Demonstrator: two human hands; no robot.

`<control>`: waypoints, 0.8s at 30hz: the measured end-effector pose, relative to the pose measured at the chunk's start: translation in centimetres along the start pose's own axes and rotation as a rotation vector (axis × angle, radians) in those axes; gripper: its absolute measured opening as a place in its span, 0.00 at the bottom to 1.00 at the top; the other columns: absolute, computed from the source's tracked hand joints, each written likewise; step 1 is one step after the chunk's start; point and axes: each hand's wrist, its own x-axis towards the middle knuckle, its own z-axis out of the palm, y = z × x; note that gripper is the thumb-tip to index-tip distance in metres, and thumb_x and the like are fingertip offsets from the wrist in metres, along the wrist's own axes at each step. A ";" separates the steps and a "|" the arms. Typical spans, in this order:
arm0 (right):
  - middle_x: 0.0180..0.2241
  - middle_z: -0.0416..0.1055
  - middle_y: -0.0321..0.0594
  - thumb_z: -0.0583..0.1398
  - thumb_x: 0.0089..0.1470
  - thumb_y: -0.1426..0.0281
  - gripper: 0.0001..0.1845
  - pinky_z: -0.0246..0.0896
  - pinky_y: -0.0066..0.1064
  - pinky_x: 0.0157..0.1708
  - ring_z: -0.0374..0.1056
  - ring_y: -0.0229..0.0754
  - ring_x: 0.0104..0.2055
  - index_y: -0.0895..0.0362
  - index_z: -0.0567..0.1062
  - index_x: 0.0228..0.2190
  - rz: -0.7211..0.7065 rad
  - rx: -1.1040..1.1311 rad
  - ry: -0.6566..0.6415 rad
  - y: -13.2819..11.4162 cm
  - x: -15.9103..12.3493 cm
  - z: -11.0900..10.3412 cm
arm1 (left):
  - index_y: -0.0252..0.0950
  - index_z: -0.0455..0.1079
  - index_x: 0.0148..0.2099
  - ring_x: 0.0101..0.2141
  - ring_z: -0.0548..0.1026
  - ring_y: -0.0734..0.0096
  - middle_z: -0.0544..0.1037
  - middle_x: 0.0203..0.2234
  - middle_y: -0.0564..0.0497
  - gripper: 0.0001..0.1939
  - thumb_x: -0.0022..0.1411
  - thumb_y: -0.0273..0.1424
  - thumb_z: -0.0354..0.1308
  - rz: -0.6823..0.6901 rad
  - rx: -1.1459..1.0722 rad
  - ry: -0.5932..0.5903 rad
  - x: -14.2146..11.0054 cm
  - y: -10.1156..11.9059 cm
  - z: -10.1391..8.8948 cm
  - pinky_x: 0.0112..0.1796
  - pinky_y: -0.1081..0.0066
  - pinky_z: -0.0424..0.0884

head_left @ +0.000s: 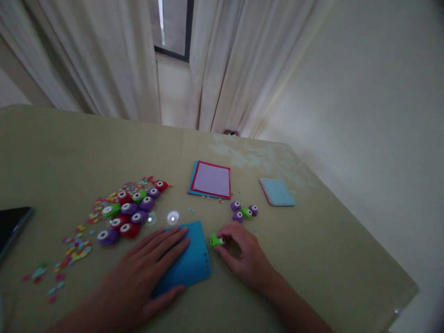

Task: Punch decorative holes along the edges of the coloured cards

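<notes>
Right hand (pixel 251 256): small green piece (pixel 215 240) with a round eye pinched between thumb and fingers. Piece held just beside the right edge of the blue sheet (pixel 197 256); contact with the sheet can't be told. Left hand (pixel 149 268): fingers extended and flat, thumb spread, sheet pressed to the tabletop (pixel 312 268). Small holes are seen along the sheet's right edge.

Beyond the right hand, a small group (pixel 246 212) of three purple pieces and one green is set. Farther right, a light-blue card (pixel 277 192) with perforated edges is laid. Past the sheet, a square stack (pixel 212 179) is placed, lilac on red on blue. Left of it, a cluster (pixel 129 209) of purple, red and green eyed pieces is gathered, with paper bits (pixel 74 245) scattered alongside. A dark flat device (pixel 12 226) is cut off at the left edge.
</notes>
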 end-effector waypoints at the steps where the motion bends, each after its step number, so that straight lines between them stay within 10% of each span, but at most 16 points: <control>1: 0.43 0.76 0.43 0.67 0.65 0.69 0.08 0.70 0.36 0.44 0.73 0.45 0.43 0.54 0.79 0.46 -0.013 -0.024 -0.012 0.1 0.0 0.0 | 0.45 0.55 0.79 0.66 0.72 0.54 0.67 0.72 0.51 0.40 0.73 0.52 0.60 0.004 0.003 -0.004 0.1 0.1 -0.2 0.64 0.58 0.68; 10: 0.54 0.75 0.46 0.66 0.61 0.76 0.23 0.68 0.40 0.59 0.72 0.48 0.56 0.53 0.76 0.56 -0.021 -0.005 -0.186 -0.3 0.3 -1.3 | 0.46 0.54 0.79 0.67 0.70 0.53 0.64 0.74 0.51 0.39 0.74 0.51 0.59 -0.024 -0.013 -0.050 0.0 0.3 -0.5 0.67 0.56 0.65; 24: 0.46 0.77 0.43 0.69 0.59 0.72 0.16 0.72 0.34 0.45 0.74 0.44 0.44 0.54 0.79 0.49 0.054 0.069 -0.139 -0.4 0.5 -0.6 | 0.46 0.54 0.79 0.67 0.71 0.51 0.65 0.74 0.49 0.40 0.74 0.51 0.59 -0.026 -0.055 -0.050 0.1 0.2 -0.4 0.66 0.54 0.66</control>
